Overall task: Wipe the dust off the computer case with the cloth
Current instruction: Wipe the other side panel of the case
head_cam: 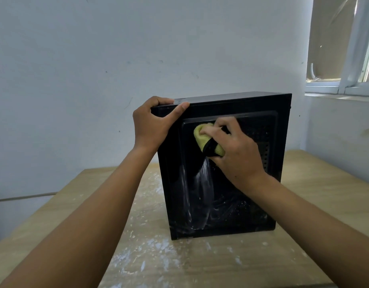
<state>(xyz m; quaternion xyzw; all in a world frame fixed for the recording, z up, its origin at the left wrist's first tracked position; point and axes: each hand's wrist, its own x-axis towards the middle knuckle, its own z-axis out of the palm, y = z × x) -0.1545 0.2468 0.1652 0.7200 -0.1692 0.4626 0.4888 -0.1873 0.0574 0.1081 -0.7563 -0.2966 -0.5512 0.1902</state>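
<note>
As the black computer case (pixel 241 206) stands upright on the wooden table (pixel 316 196), its broad side panel faces the camera and its far side sits near a pale wall (pixel 96 59).

The left hand (pixel 152 123) grips the case at its upper left corner. The fingers are curled over the top edge and the thumb lies along the upper rim of the facing panel.

The right hand (pixel 235 150) holds the cloth (pixel 201 138), a bunched yellow-green piece with a black part showing at its lower side. The fingers are curled round the cloth and press it against the upper left area of the recessed panel.

Pale streaks (pixel 204 190) run down the panel from just below the cloth to the lower edge, with scattered specks to their right. A field of small vent holes (pixel 265 150) occupies the right part of the panel, beside the right hand.

White smears and flecks (pixel 150 252) mark the table top in front of and to the left of the case.

A window (pixel 345 48) with a white frame sits at the upper right, above and behind the case.
</note>
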